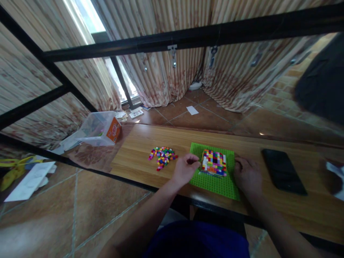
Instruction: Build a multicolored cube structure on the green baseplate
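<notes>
A green studded baseplate lies on the wooden table. On it stands a block of many-coloured toy bricks built in rows, with a dark gap near its middle. My left hand is at the block's left side, thumb and forefinger pinched together; whatever is between them is too small to make out. At the plate's right edge rests my right hand, its fingers curled inward, and anything inside them is hidden. A loose heap of small coloured bricks lies to the left of my left hand.
A black phone lies on the wooden table to the right. On the floor at the left stands a clear plastic box with an orange label. A black metal bar with hanging clips crosses beyond the table, before the curtains.
</notes>
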